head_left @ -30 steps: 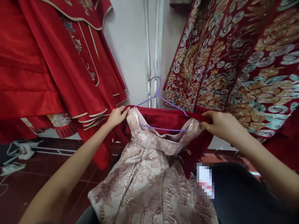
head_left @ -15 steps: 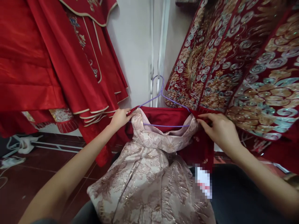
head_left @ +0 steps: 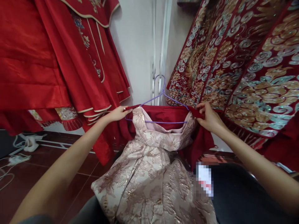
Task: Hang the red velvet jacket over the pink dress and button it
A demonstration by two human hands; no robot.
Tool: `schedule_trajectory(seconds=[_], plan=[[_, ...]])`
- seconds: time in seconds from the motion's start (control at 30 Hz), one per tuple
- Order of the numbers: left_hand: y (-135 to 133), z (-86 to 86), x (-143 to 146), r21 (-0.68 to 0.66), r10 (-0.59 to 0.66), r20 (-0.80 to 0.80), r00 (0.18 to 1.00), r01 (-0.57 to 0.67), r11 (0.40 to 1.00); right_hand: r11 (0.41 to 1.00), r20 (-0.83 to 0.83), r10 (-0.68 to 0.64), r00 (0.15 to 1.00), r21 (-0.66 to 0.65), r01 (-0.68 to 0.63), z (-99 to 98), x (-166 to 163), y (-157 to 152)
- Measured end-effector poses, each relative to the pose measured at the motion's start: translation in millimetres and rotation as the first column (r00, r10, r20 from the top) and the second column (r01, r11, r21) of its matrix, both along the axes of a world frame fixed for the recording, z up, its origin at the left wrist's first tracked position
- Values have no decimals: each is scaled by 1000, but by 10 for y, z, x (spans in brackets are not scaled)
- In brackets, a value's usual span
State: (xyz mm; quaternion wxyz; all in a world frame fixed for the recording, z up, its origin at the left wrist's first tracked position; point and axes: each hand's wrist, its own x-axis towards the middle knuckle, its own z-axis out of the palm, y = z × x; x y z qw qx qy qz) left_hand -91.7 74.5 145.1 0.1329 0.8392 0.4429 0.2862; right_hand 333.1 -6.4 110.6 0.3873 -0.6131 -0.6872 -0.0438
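A purple wire hanger (head_left: 161,96) sits inside a garment of dark red cloth (head_left: 168,113) lined with pink-and-gold brocade (head_left: 151,165). The brocade drapes down over my lap. My left hand (head_left: 118,113) pinches the garment's left shoulder at the hanger's left end. My right hand (head_left: 209,117) is closed on the red cloth at the hanger's right end. The hanger's hook points up toward the white wall.
Red satin robes with cream trim (head_left: 70,62) hang at the left. A heavily embroidered red-and-gold garment (head_left: 238,62) hangs at the right, just above my right hand. White wall rails (head_left: 160,46) run up the middle. White cables (head_left: 21,146) lie on the dark red tile floor.
Both hands have lifted the hanger and garment slightly. My right hand slid inward along the red cloth and closed at the hanger's right end.
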Motion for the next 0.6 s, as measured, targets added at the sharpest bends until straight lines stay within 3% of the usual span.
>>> schedule_trajectory(seconds=[0.07,0.13,0.23,0.33,0.4,0.43,0.5,0.6], plan=[[58,96,-9,1,64,5,998,-64,998,1000,81,-2,997,31,-1,121,-10,96],[106,192,23,84,209,-6,978,-208,974,999,81,-37,996,33,35,256,-25,247],[100,292,141,277,415,81,906,-420,864,992,-28,-115,993,53,117,406,-64,504],[-43,246,272,454,433,318,843,-536,711,967,-266,-142,953,170,192,369,-171,675],[-178,109,312,510,382,397,835,-547,664,954,-430,-80,899,229,194,212,-285,708],[-242,17,310,515,378,378,845,-531,673,964,-494,-36,869,213,161,105,-343,704],[-330,-178,268,483,402,200,894,-446,753,997,-599,17,801,73,34,-123,-433,669],[-323,-388,193,374,368,-141,919,-295,879,997,-546,61,835,-11,-80,-361,-477,599]])
